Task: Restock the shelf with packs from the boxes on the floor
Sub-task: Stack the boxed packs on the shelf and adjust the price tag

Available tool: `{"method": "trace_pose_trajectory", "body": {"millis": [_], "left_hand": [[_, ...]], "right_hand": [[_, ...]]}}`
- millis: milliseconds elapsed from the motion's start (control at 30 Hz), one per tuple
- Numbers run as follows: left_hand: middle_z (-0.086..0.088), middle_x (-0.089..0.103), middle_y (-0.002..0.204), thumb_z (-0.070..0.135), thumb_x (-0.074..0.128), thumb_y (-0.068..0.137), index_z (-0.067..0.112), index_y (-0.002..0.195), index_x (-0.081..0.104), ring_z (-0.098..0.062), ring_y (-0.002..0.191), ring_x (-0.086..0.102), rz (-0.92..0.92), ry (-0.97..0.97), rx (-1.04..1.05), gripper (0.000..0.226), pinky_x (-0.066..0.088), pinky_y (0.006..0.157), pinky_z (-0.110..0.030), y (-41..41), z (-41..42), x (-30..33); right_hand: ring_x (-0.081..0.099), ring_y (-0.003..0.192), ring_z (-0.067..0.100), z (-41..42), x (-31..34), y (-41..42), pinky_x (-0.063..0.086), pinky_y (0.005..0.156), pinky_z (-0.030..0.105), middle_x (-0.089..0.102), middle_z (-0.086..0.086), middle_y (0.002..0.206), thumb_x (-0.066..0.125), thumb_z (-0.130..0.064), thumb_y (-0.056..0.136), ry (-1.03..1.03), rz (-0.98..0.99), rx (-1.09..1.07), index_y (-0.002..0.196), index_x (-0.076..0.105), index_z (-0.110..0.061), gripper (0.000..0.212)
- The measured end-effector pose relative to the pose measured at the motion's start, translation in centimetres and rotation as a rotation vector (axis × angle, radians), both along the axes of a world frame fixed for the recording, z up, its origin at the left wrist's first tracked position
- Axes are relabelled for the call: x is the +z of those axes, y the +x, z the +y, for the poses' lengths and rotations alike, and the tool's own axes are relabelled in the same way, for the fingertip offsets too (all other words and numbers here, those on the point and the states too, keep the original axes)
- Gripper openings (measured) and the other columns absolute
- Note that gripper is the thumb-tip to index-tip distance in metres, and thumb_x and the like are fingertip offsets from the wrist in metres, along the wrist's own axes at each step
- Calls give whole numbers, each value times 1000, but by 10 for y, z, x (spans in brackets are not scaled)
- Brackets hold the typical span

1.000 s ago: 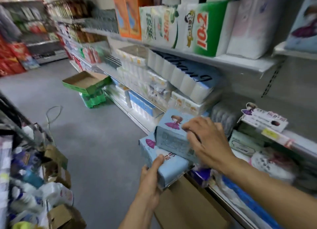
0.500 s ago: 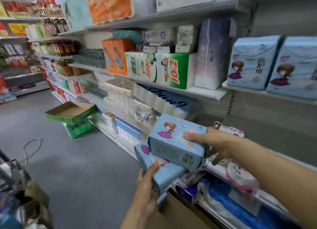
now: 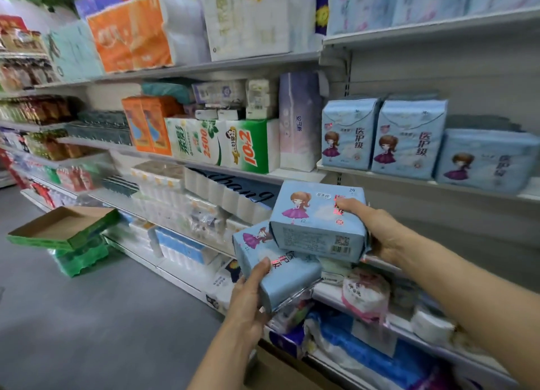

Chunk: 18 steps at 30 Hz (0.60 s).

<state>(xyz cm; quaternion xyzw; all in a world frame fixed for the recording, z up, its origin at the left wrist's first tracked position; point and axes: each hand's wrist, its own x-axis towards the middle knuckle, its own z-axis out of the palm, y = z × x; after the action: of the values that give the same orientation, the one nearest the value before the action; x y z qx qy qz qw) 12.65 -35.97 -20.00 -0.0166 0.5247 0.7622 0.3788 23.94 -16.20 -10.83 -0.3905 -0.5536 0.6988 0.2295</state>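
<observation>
Since these blue packs look like soft, puffy film-wrapped bundles, I'd guess they're light and squishy with a slightly slick skin, so grabbing across the short ends or flat faces seems safest to me. Right now the right hand [image 3: 380,237] has the upper pack [image 3: 318,220] pinched at its right end, thumb on top and fingers curled under, held out in front of the shelf [image 3: 409,179] where matching packs [image 3: 380,135] stand. The left hand [image 3: 248,290] cups the lower pack [image 3: 277,267] from below, thumb pressed on its face, both forearms reaching up and forward.
</observation>
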Motion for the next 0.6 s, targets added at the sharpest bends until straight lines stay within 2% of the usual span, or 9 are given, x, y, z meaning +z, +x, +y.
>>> {"method": "trace_pose_trajectory", "body": {"millis": [67, 133, 267, 333, 400, 500, 600], "left_hand": [[-11, 72, 102, 33, 77, 73, 15, 121, 62, -26, 85, 66, 4, 20, -21, 53, 55, 50, -30, 6, 9, 13], [-10, 72, 97, 35, 73, 81, 15, 118, 64, -24, 81, 66, 28, 32, -43, 43, 54, 49, -30, 12, 19, 24], [-8, 76, 97, 43, 70, 80, 16, 118, 66, -22, 73, 70, 77, 75, -126, 46, 54, 55, -30, 27, 44, 37], [-9, 75, 104, 46, 72, 72, 18, 120, 65, -25, 81, 69, 99, 117, -183, 57, 53, 59, -31, 40, 63, 47], [-9, 75, 105, 46, 70, 72, 18, 118, 66, -26, 85, 68, 113, 141, -225, 54, 53, 63, -32, 58, 86, 58], [-8, 76, 102, 41, 64, 86, 18, 110, 67, -25, 81, 69, 125, 172, -291, 34, 54, 67, -35, 90, 118, 78], [-8, 76, 103, 42, 63, 87, 19, 110, 68, -25, 84, 68, 151, 182, -328, 33, 53, 73, -35, 116, 150, 93]], "right_hand": [[70, 78, 27, 13, 10, 16, 58, 68, 39, 74, 13, 97, 82, -39, 69, 51, 46, -79, 121, 57, -4, 68], [67, 77, 25, 26, 19, 33, 55, 74, 40, 73, 11, 95, 80, -36, 72, 86, 86, -126, 118, 59, -3, 61], [68, 73, 22, 51, 32, 71, 55, 68, 38, 74, 8, 90, 79, -30, 73, 164, 113, -176, 107, 67, -7, 42], [70, 78, 22, 68, 38, 96, 57, 73, 41, 75, 8, 93, 80, -27, 73, 205, 130, -197, 102, 68, -9, 36], [71, 83, 23, 88, 48, 122, 58, 76, 41, 75, 8, 95, 79, -24, 74, 249, 159, -224, 103, 69, -10, 33], [71, 77, 17, 117, 63, 158, 57, 66, 32, 75, 4, 93, 77, -20, 76, 311, 208, -233, 107, 68, -12, 33], [70, 83, 19, 150, 78, 189, 56, 81, 40, 74, 8, 102, 80, -22, 72, 350, 217, -225, 114, 65, -10, 46]]}}
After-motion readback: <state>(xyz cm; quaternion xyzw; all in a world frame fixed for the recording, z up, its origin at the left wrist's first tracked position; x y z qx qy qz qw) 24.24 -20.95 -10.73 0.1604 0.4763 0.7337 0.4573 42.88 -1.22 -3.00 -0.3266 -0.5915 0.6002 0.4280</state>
